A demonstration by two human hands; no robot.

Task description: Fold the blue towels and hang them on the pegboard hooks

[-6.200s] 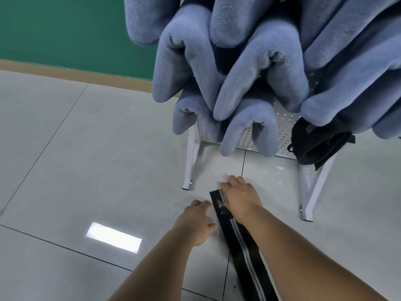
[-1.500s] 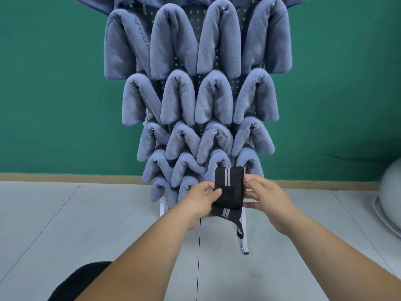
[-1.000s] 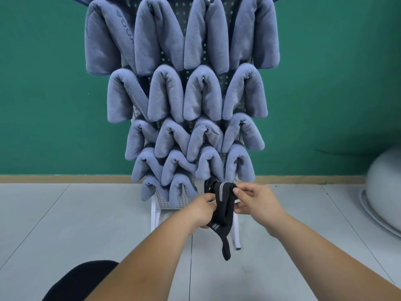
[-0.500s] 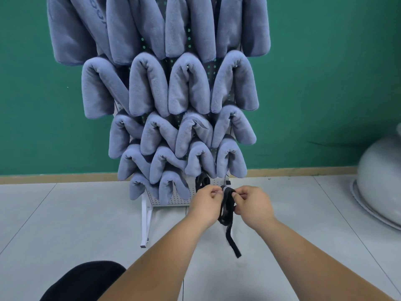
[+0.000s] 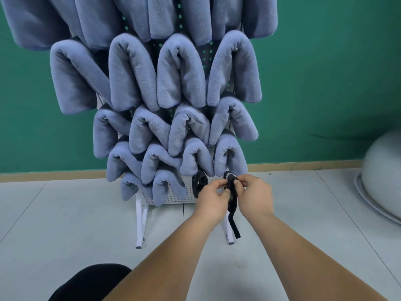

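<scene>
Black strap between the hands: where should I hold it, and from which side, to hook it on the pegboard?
Probably the folded upper part of the black strap, pinched from both sides, where the left hand and right hand hold it. The fold sits on top near the pegboard; the loose tail hangs free below and offers little control.

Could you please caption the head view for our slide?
Left hand and right hand hold a black strap below blue towels.

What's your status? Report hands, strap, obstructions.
Folded black strap pinched by left hand and right hand, tail dangling. Rows of blue towels hang on pegboard. A second strap hangs close on its left.
</scene>
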